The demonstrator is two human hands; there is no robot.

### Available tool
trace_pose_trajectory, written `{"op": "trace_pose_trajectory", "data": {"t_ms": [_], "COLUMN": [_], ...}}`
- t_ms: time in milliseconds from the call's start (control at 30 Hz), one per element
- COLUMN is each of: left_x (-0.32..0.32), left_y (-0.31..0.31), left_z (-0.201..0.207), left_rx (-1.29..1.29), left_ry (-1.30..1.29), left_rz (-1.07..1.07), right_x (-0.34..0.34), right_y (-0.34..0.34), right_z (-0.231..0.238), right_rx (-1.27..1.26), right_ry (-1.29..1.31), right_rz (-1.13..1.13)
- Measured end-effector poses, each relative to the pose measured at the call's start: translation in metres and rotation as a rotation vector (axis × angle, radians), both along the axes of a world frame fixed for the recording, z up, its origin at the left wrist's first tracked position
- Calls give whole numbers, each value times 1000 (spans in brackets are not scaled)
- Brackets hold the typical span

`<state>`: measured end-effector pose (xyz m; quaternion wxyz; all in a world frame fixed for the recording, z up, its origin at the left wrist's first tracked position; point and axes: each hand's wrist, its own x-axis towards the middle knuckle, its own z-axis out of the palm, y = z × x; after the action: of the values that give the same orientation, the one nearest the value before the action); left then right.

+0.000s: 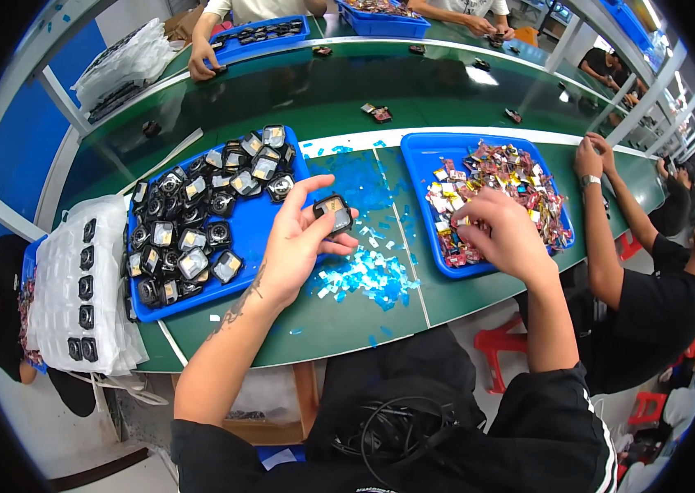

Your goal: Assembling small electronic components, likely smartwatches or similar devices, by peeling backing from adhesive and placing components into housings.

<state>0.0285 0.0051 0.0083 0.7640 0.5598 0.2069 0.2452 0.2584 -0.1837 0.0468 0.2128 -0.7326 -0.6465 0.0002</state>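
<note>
Left hand (pixel 294 246) pinches small black module (pixel 333 212) by its edges; looks light, rigid. Right hand (pixel 499 232) curled over small parts in blue tray (pixel 421 164).

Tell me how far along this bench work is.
Done: a heap of peeled blue film scraps lies on the green table. In hand: the left hand holds one small black part in its fingers, while the right hand reaches into the right tray of small coloured pieces. Left: many similar parts fill the left tray.
</note>
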Motion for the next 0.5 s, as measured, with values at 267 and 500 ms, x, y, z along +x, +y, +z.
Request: {"op": "trace_pose_trajectory", "data": {"t_ms": [267, 500], "left_x": [1, 3], "left_y": [-3, -6], "left_z": [-3, -3], "left_rx": [83, 150], "left_ry": [54, 53], "left_rz": [-38, -71], "right_x": [-12, -8], "right_y": [8, -3], "right_z": [-11, -4], "right_rx": [-143, 160], "right_ry": [-182, 11], "right_rz": [-178, -139]}}
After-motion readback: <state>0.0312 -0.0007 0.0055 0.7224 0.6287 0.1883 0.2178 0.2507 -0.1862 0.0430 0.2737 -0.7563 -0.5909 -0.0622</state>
